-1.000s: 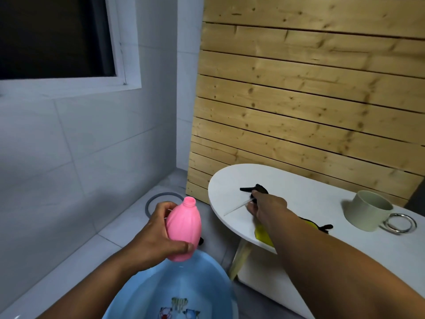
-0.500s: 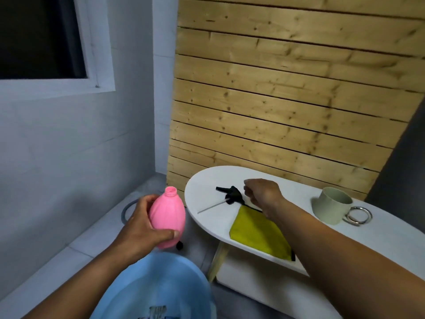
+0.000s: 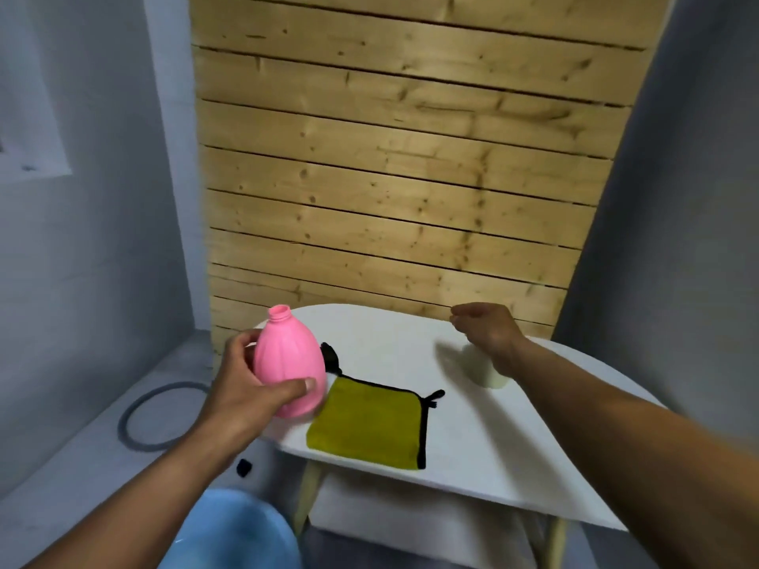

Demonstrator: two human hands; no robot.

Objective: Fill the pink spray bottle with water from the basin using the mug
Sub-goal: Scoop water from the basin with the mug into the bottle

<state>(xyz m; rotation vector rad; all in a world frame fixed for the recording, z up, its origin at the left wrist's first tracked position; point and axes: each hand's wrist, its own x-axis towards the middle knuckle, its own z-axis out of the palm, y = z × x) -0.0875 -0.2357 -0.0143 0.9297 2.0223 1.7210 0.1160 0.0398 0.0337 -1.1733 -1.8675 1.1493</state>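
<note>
Right hand (image 3: 486, 336) moved off spray head (image 3: 331, 358) to above mug (image 3: 484, 369), fingers loosely curled, empty | left hand (image 3: 246, 388) grips uncapped pink bottle (image 3: 289, 363) over table (image 3: 513, 437) edge | basin (image 3: 234, 531) below | mug ungrabbed, no scoop or pour yet

The left forearm rises from the 7 o'clock corner toward centre frame; the left hand (image 3: 246, 388) grips a pink ribbed plastic spray bottle body (image 3: 287, 363), thumb laid across its lower front, fingers wrapped behind, neck upright. The right forearm runs in from 4 o'clock toward 1 o'clock; the right hand (image 3: 486, 326) hangs with fingers loosely curled, knuckles up, blurred, empty.
</note>
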